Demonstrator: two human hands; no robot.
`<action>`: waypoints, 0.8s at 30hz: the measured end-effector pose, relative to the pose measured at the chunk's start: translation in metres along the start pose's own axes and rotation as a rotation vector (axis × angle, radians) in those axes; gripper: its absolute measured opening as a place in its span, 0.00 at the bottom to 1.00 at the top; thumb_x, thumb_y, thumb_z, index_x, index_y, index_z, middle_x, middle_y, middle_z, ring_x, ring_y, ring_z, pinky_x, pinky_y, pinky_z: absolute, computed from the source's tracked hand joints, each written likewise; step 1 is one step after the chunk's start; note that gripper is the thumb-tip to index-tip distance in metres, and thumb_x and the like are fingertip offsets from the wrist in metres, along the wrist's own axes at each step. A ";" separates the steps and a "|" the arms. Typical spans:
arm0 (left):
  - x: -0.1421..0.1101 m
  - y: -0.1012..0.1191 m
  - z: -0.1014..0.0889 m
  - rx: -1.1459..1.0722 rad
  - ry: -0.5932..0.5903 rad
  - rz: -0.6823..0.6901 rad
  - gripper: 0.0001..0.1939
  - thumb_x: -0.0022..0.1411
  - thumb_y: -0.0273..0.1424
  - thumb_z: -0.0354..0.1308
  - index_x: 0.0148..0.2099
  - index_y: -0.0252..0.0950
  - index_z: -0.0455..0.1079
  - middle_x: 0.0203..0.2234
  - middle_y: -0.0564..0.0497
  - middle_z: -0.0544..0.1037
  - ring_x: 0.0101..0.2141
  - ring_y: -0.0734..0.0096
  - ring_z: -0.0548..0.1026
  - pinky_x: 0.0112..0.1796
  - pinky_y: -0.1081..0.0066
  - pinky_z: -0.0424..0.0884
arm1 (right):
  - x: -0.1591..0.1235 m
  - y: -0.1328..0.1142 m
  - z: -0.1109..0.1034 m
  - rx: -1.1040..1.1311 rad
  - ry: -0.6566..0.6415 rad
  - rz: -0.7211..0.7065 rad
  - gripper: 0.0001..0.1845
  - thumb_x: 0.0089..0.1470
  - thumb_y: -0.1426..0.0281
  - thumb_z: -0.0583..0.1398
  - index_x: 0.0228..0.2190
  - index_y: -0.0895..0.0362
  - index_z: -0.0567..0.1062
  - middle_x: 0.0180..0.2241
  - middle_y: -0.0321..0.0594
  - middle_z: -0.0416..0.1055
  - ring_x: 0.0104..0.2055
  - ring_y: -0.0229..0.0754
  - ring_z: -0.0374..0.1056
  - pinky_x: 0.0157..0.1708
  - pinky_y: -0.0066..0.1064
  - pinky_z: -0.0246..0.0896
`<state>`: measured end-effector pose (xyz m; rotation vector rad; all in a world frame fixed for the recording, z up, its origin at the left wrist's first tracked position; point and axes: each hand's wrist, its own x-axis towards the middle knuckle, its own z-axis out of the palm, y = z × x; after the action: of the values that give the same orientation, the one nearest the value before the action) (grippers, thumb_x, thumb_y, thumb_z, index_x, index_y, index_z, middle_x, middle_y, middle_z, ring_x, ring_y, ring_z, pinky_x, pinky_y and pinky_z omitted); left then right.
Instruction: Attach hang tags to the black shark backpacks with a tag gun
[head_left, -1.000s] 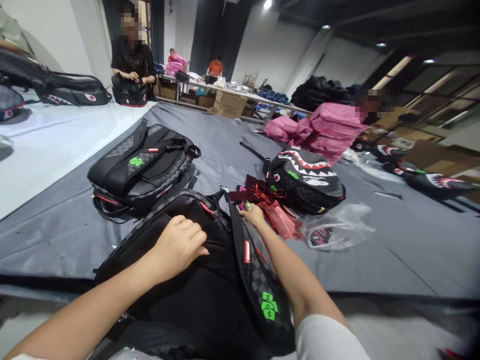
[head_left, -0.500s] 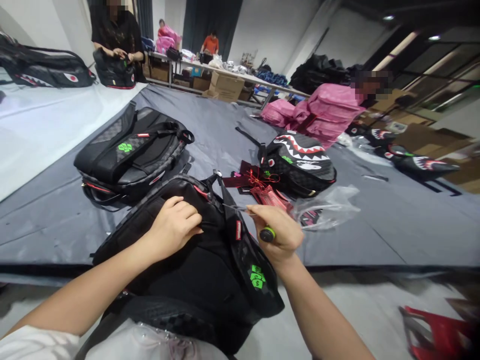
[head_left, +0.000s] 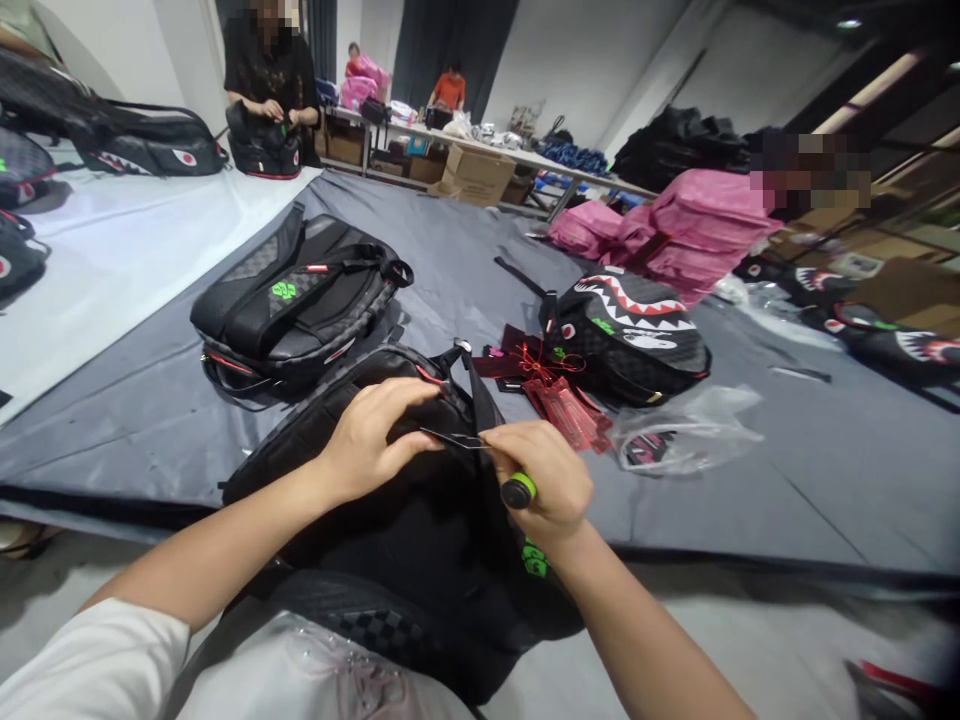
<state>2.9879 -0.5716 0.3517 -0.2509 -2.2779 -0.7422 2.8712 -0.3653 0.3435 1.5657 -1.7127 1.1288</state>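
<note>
A black backpack (head_left: 405, 540) lies in front of me at the near edge of a grey-covered table (head_left: 787, 480). My left hand (head_left: 375, 435) is curled on the bag's upper fabric, pinching it. My right hand (head_left: 547, 480) is closed round a small tool with a black and green handle (head_left: 519, 490) and thin metal tips (head_left: 454, 440). The tips point left and touch the fabric beside my left fingers. A bunch of red tags (head_left: 566, 405) lies just beyond my right hand.
A second black backpack (head_left: 296, 300) lies to the left, a shark-mouth backpack (head_left: 637, 335) to the right beside a clear plastic bag (head_left: 686, 430). Pink bags (head_left: 675, 235) are piled behind. A person in black (head_left: 270, 80) handles a bag at the far table; others sit further back.
My right hand left the red tags holding the tool and came toward the backpack. My left hand shifted right to meet the tool's tips. The camera view shifted slightly.
</note>
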 end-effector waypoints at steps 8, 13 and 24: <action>-0.007 -0.006 -0.004 0.070 -0.034 0.170 0.06 0.67 0.23 0.54 0.43 0.37 0.70 0.38 0.51 0.81 0.41 0.72 0.78 0.54 0.62 0.67 | 0.008 -0.011 0.007 -0.028 -0.088 -0.042 0.12 0.57 0.76 0.58 0.43 0.54 0.74 0.35 0.43 0.75 0.38 0.44 0.71 0.38 0.35 0.67; -0.008 -0.015 -0.033 0.477 -0.109 0.018 0.15 0.66 0.36 0.58 0.53 0.38 0.70 0.50 0.42 0.75 0.57 0.51 0.67 0.57 0.46 0.61 | 0.020 -0.009 0.002 -0.037 0.038 0.345 0.07 0.60 0.70 0.58 0.38 0.53 0.77 0.34 0.41 0.76 0.34 0.42 0.72 0.36 0.32 0.68; -0.024 -0.018 -0.052 0.344 -0.099 0.029 0.17 0.64 0.36 0.61 0.52 0.36 0.66 0.60 0.37 0.62 0.62 0.51 0.60 0.59 0.50 0.63 | 0.056 -0.010 0.038 0.010 -0.815 0.542 0.14 0.52 0.80 0.54 0.31 0.55 0.77 0.27 0.36 0.75 0.31 0.39 0.70 0.29 0.27 0.54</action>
<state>3.0287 -0.6149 0.3572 -0.1599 -2.4435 -0.3192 2.8772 -0.4257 0.3742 1.7499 -2.7916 0.7418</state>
